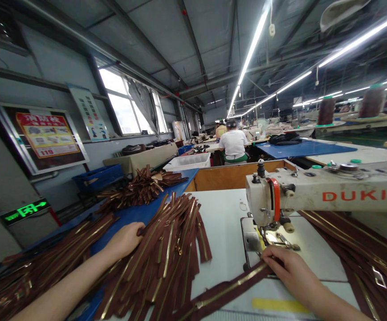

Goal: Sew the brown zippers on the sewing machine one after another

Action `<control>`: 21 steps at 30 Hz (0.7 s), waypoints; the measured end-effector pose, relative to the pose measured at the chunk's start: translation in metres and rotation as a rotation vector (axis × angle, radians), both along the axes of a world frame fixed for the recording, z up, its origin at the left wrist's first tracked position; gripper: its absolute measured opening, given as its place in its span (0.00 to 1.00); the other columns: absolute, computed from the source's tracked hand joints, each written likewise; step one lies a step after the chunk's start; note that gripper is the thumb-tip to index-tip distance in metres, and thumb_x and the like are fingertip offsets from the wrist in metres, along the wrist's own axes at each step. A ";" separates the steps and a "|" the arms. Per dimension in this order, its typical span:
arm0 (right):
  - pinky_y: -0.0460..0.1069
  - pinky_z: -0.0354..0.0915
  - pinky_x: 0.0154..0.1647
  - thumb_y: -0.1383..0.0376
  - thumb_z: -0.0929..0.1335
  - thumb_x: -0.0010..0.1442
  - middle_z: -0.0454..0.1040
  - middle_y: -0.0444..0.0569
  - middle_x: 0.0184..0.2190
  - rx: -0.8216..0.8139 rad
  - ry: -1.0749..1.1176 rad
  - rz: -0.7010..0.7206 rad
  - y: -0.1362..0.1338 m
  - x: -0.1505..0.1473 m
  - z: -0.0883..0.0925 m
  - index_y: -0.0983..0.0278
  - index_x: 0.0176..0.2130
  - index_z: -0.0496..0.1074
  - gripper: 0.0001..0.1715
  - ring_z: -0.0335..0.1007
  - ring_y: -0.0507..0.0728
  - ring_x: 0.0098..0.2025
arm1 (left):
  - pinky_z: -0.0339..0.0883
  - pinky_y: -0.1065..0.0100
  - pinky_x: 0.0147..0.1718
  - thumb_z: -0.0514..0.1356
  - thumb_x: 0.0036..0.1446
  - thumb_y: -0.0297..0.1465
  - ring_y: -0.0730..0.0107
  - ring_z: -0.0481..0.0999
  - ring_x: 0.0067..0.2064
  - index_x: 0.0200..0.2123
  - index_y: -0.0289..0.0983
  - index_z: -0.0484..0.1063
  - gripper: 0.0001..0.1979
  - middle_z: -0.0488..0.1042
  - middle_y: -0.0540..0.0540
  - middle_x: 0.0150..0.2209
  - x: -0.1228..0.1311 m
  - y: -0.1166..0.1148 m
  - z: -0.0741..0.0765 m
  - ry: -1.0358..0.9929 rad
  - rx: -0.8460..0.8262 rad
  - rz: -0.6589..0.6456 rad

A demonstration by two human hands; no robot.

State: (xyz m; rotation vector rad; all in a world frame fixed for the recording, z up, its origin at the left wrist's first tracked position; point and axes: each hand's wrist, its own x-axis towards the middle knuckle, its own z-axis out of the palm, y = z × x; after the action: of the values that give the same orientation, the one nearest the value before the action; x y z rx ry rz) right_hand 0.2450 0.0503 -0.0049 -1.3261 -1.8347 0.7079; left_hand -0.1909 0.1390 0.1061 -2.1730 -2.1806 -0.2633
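Note:
My right hand (285,263) pinches the end of a brown zipper (233,287) with gold teeth, just in front of the needle area of a sewing machine (266,200). The zipper's other end trails toward the lower left over the pale machine table (218,232). On the left, a heap of brown zippers (166,249) lies across the table, gold sliders showing on some. My left hand (126,240) is at the heap's left edge, its fingers closed on a zipper there; the fingertips are partly hidden.
More zippers lie on the blue surface at left (143,187) and under the machine arm at right (356,258). A wooden panel (220,176) bounds the table's far side. Beyond it stands a white bin (189,161), and a person in a white top (234,145) sits facing away.

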 end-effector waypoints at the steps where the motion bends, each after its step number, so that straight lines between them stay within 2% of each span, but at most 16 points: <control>1: 0.49 0.60 0.34 0.61 0.60 0.60 0.73 0.46 0.28 0.002 -0.002 0.001 0.000 0.000 0.000 0.62 0.30 0.69 0.13 0.68 0.57 0.32 | 0.62 0.68 0.32 0.55 0.44 0.28 0.59 0.76 0.34 0.22 0.41 0.69 0.04 0.76 0.48 0.28 0.000 0.000 0.001 0.009 0.005 0.010; 6: 0.49 0.60 0.34 0.61 0.60 0.60 0.73 0.46 0.28 0.006 -0.003 -0.003 0.001 0.000 0.000 0.61 0.30 0.69 0.12 0.68 0.57 0.32 | 0.58 0.70 0.27 0.54 0.49 0.34 0.61 0.74 0.29 0.16 0.41 0.62 0.12 0.70 0.51 0.19 -0.001 0.003 0.014 0.003 0.010 0.058; 10: 0.49 0.60 0.33 0.61 0.60 0.60 0.72 0.46 0.27 -0.003 -0.004 0.004 0.000 0.000 0.000 0.61 0.29 0.69 0.13 0.68 0.57 0.31 | 0.56 0.70 0.26 0.53 0.51 0.39 0.61 0.73 0.27 0.15 0.40 0.61 0.15 0.69 0.51 0.18 0.000 0.010 0.035 -0.019 0.028 0.072; 15: 0.49 0.59 0.35 0.62 0.59 0.60 0.72 0.46 0.28 0.005 -0.017 0.011 -0.001 0.000 0.001 0.62 0.30 0.68 0.12 0.67 0.57 0.33 | 0.56 0.70 0.27 0.54 0.53 0.38 0.64 0.71 0.28 0.16 0.40 0.59 0.16 0.65 0.54 0.17 0.015 0.032 0.058 -0.027 0.054 0.029; 18: 0.49 0.59 0.35 0.63 0.59 0.61 0.72 0.46 0.28 -0.002 -0.014 0.011 -0.001 0.000 0.002 0.62 0.30 0.68 0.12 0.67 0.56 0.33 | 0.60 0.69 0.29 0.56 0.57 0.37 0.67 0.71 0.28 0.19 0.38 0.63 0.16 0.67 0.54 0.20 0.031 0.051 0.059 -0.046 0.037 0.008; 21: 0.48 0.59 0.35 0.63 0.59 0.62 0.71 0.46 0.28 -0.004 -0.012 0.003 0.000 0.000 0.002 0.62 0.30 0.68 0.12 0.66 0.56 0.32 | 0.66 0.66 0.32 0.58 0.61 0.38 0.70 0.72 0.29 0.26 0.34 0.68 0.14 0.71 0.52 0.27 0.047 0.066 0.048 -0.080 -0.002 -0.003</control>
State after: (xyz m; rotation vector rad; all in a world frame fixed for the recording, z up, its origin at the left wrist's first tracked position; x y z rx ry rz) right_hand 0.2447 0.0502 -0.0025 -1.3329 -1.8466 0.7070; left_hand -0.1435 0.2050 0.1540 -2.2044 -2.2188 -0.3552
